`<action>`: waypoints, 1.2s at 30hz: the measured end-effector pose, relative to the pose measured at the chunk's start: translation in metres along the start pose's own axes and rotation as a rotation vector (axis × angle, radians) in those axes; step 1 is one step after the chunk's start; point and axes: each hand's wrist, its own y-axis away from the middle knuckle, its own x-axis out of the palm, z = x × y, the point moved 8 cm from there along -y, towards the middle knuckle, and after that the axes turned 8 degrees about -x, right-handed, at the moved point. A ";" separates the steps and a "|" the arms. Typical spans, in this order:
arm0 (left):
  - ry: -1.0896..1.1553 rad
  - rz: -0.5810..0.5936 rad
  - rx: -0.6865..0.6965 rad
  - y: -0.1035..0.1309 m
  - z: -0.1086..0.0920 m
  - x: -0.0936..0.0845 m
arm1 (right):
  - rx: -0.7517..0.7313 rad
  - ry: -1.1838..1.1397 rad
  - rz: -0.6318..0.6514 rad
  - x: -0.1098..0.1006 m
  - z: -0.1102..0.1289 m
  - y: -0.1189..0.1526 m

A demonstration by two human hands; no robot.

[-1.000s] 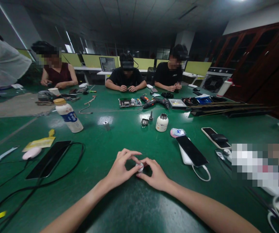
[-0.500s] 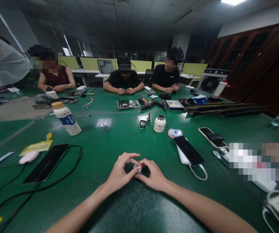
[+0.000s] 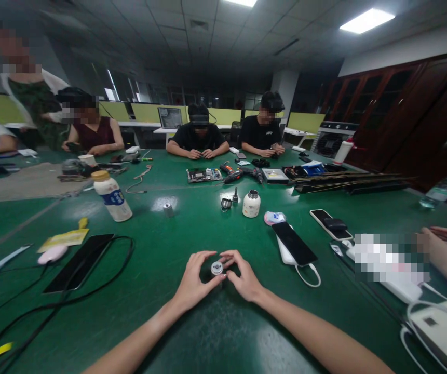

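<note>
My left grip (image 3: 190, 282) and right grip (image 3: 248, 281) curve, fingers parted, around the cylinder (image 3: 217, 268); I judge it stiff, slick, best pinched by its sides.

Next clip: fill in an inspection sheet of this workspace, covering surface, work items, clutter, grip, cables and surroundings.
Surface: glossy green table.
Work items: metal cylinder, end face up.
Clutter: second cylinder standing farther off, yellow-capped bottle, open cream bottle, circuit board.
Grip: left hand and right hand curved around the metal cylinder, thumbs and fingers parted; contact unclear.
Cables: black cable looped beside the dark tablet; white cable by a phone.
Surroundings: co-workers seated across the table, wooden cabinets at right.
</note>
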 end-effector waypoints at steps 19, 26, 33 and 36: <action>-0.092 -0.033 -0.085 0.009 0.001 0.018 | -0.066 0.047 -0.495 -0.050 0.002 -0.012; -0.101 -0.020 -0.062 0.009 -0.002 0.019 | -0.161 0.148 -0.157 -0.008 0.024 -0.010; -0.088 0.001 -0.067 0.009 -0.001 0.020 | -0.091 0.317 0.122 -0.016 0.028 -0.025; -0.112 0.021 -0.052 0.008 -0.001 0.019 | -0.180 0.369 0.110 -0.018 0.042 -0.026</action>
